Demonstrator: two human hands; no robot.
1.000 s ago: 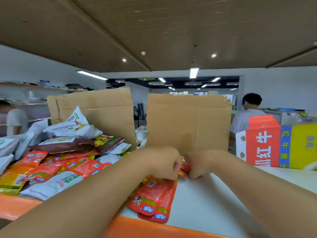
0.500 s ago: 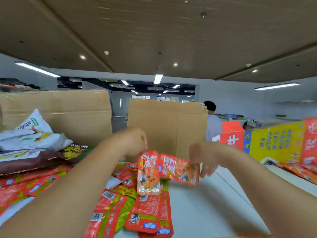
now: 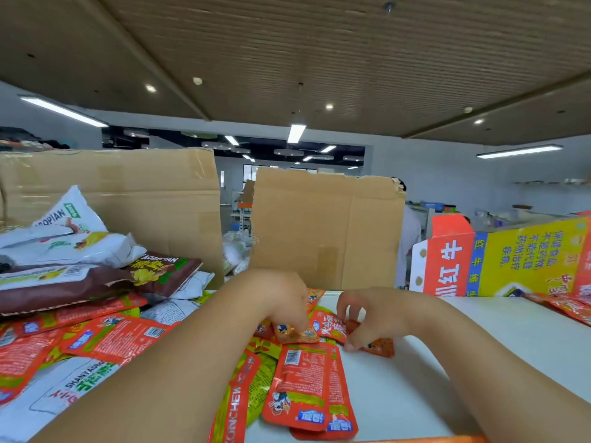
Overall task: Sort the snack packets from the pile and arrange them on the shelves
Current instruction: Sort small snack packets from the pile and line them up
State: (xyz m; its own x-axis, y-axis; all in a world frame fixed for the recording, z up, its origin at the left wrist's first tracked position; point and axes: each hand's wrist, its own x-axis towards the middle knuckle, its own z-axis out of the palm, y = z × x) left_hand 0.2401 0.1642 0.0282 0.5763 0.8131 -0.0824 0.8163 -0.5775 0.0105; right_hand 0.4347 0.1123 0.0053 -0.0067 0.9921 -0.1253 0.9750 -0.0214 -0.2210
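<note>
Free surface [image 3: 447, 372] between pile [image 3: 96, 340] and carton [image 3: 511, 257]

The white table [image 3: 447, 362] is seen as smooth and matt. On it, the red packets [image 3: 307, 388] are made of glossy, crinkled plastic film. Behind it, the cardboard sheets [image 3: 326, 231] are of matt, rough brown paperboard with torn edges. At its right end, a printed carton [image 3: 518, 257] is finished in glossy card.

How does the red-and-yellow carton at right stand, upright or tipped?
Tipped on its side: the carton lies on the white surface, its printed characters turned sideways.
</note>
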